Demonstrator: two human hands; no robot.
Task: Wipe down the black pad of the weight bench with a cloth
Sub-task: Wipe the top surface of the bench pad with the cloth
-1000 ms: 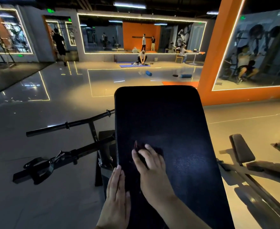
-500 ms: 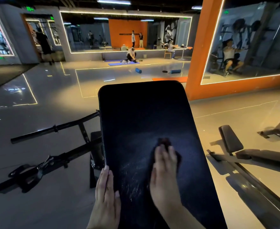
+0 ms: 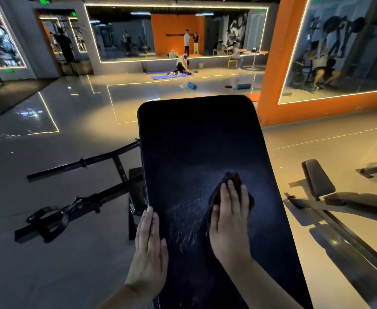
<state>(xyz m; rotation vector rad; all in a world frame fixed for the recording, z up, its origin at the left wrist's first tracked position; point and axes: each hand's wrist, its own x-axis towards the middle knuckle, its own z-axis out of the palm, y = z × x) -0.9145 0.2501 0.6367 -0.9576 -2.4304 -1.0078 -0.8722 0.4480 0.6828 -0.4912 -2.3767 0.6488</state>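
The long black pad [image 3: 196,148] of the weight bench stretches away from me in the middle of the view. A dark cloth [image 3: 233,180] lies on its right half, and my right hand [image 3: 230,219] presses flat on it, fingers together, with the cloth showing past my fingertips and sides. My left hand [image 3: 149,246] rests flat along the pad's left edge, fingers straight, holding nothing. Pale streaks mark the pad between the two hands.
The bench's black frame and bars [image 3: 80,197] spread over the floor on the left. Another bench [image 3: 321,181] stands at the right. An orange pillar [image 3: 272,63] rises behind the pad. Several people and blue rollers are far across the glossy floor.
My right hand has slid the cloth from the pad's left side across to its right half. The left hand has stayed on the left edge.
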